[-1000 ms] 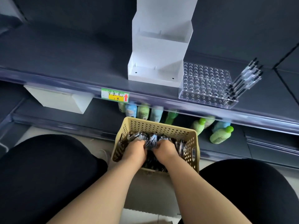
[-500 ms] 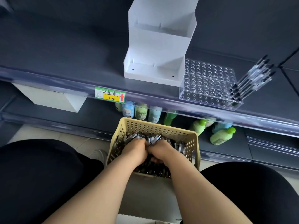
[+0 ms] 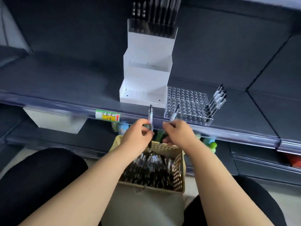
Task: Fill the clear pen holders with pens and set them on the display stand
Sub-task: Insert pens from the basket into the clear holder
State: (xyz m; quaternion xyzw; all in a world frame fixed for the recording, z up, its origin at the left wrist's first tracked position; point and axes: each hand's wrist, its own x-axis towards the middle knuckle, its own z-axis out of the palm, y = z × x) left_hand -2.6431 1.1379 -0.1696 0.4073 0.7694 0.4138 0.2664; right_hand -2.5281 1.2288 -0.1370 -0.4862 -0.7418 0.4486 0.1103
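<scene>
Pen [image 3: 150, 115] gripped by left hand [image 3: 137, 136], second pen [image 3: 174, 114] by right hand [image 3: 178, 133], barrels partly hidden

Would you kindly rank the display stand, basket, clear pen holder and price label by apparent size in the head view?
1-2. display stand and basket: look alike, basket nearer the camera, so unranked.
3. clear pen holder.
4. price label.

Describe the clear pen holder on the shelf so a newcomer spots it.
Look along the dark shelf to the white stepped display stand. The clear pen holder sits right of its lowest step. Unlike the stand, it is see-through and gridded with round holes, with pens only at its right end.
</scene>
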